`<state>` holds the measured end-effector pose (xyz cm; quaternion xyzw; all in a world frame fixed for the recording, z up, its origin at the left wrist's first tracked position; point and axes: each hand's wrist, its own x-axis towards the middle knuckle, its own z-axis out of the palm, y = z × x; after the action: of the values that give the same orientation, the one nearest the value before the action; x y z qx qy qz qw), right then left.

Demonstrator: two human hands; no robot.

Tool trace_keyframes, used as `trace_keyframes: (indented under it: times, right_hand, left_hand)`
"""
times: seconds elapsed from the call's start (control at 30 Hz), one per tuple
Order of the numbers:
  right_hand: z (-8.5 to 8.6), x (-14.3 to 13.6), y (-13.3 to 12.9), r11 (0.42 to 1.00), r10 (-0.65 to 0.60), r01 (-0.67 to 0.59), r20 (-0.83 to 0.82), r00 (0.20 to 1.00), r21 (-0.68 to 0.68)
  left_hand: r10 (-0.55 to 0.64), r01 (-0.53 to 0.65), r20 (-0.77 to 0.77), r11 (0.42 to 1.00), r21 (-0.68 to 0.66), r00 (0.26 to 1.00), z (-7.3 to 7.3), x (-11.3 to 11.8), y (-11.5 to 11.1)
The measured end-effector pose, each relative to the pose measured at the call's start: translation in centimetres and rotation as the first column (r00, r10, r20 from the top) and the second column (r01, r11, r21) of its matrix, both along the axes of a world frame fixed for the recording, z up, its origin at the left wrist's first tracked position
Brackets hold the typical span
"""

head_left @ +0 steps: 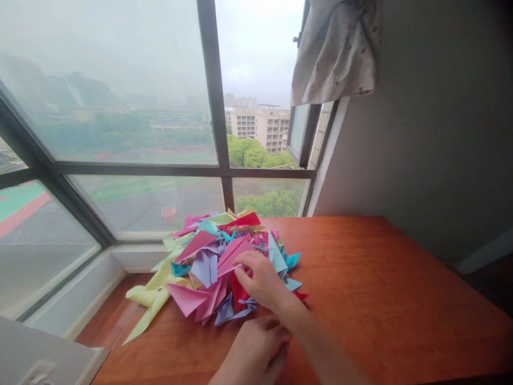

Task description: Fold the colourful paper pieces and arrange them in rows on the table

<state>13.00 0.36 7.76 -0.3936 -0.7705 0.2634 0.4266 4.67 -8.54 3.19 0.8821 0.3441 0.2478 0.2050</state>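
Note:
A heap of folded paper pieces in pink, purple, blue, red and yellow lies on the wooden table (360,299). My right hand (258,278) reaches over the heap's right side, its thumb and index finger pinched on a pink folded paper (234,255). Below it, near the heap's front edge, my left hand (256,347) rests low with its fingers curled under the right wrist; whatever it may hold is hidden. A yellow paper pinwheel (152,294) sticks out at the heap's left.
Behind the table stands a window with dark frames (222,171), its right pane open. A pale curtain (336,53) hangs at the upper right beside a grey wall (420,133). A white ledge (92,294) runs along the left.

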Motion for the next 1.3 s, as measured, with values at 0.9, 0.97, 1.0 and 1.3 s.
trace_keyframes:
  times: [0.9,0.97,1.0,1.3]
  right_hand:
    - [1.1,-5.4,-1.8,0.988,-0.146,0.154,0.205,0.968,-0.027]
    - [1.6,-3.7,-1.9,0.984,-0.178,0.179,0.066,0.982,-0.021]
    - [1.8,-2.7,-2.0,0.981,-0.192,0.192,-0.008,0.981,-0.031]
    - [-0.9,8.4,-1.8,0.886,-0.455,0.356,-0.418,0.786,-0.297]
  left_hand:
    - [0.730,-0.703,0.134,0.567,0.428,0.671,-2.8,-16.3,2.3]
    - [0.718,-0.703,0.172,0.553,0.447,0.674,-2.3,-16.0,2.4]
    - [0.714,-0.707,0.194,0.541,0.457,0.672,-1.9,-15.8,2.4]
    - [0.626,-0.682,0.303,0.548,0.485,0.718,2.8,-12.4,3.7]
